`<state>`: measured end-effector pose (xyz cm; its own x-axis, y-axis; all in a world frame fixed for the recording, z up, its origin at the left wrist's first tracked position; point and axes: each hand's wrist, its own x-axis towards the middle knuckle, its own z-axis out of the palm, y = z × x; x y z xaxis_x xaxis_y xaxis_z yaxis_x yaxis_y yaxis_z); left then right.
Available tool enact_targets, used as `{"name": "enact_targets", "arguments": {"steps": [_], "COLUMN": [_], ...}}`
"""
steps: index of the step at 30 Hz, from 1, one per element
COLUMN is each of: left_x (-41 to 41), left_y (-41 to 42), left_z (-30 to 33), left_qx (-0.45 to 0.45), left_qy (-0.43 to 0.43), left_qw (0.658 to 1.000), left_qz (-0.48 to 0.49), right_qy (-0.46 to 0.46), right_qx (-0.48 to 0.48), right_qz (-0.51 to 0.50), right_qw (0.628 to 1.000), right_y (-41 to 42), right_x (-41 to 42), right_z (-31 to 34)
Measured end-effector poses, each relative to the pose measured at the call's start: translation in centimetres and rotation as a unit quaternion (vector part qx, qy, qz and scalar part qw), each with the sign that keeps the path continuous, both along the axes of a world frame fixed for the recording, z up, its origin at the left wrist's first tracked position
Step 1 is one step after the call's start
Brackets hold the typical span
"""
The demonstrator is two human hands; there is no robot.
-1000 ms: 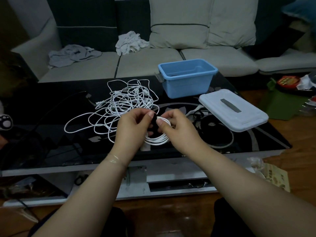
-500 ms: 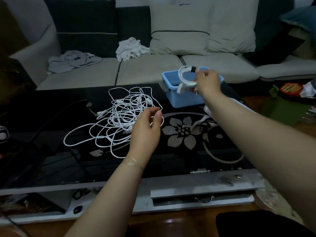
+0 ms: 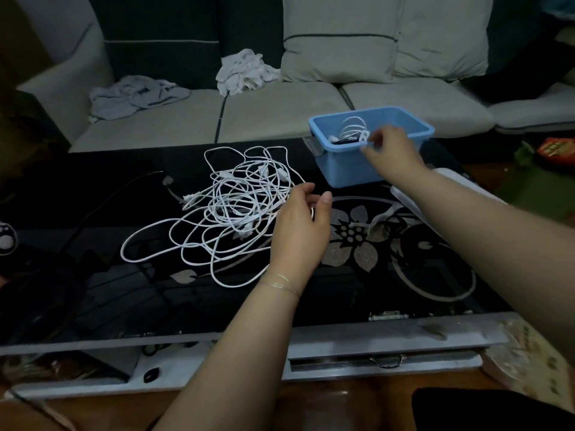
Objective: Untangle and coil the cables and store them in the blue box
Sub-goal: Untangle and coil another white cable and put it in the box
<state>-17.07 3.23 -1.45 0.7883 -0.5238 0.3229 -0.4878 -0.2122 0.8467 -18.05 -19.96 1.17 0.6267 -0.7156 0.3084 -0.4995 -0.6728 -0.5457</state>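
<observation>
On the glossy black flower-patterned coffee table [image 3: 404,293], the tangled heap of thin white cables [image 3: 230,209] sprawls just left of the loosely curled, seemingly empty left hand [image 3: 300,231], nearer than the right hand [image 3: 393,152], open-fingered at the blue plastic box [image 3: 351,169] by the far edge, holding one white coiled cable [image 3: 353,127].

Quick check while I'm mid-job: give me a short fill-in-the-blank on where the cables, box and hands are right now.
1. The coiled cable lies inside the ____ box.
2. The tangled cables on the table are ____ in colour.
3. The ____ hand is beside the tangle.
4. The right hand is at the box's ____ rim.

Missing words: blue; white; left; near
</observation>
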Motion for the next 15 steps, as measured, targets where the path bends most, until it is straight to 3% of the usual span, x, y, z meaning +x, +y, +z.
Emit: {"name": "enact_targets", "arguments": {"steps": [9,13,15], "left_x": [-0.4,1.0,2.0], "left_y": [-0.5,0.7,1.8], "left_z": [-1.9,-2.5,-2.8], "left_qx": [0.092,0.234,0.322], "left_qy": [-0.054,-0.172,-0.181], "left_qw": [0.994,0.956,0.928], "left_qz": [-0.026,0.029,0.052], "right_qy": [0.209,0.235,0.241], "right_qx": [-0.084,-0.138,-0.147], "right_qz": [0.078,0.096,0.097], "right_qw": [0.971,0.957,0.954], "right_y": [4.4,5.4,5.7], "right_x": [-8.9,-10.0,-10.3], "right_z": [-6.0,-7.7,-8.0]}}
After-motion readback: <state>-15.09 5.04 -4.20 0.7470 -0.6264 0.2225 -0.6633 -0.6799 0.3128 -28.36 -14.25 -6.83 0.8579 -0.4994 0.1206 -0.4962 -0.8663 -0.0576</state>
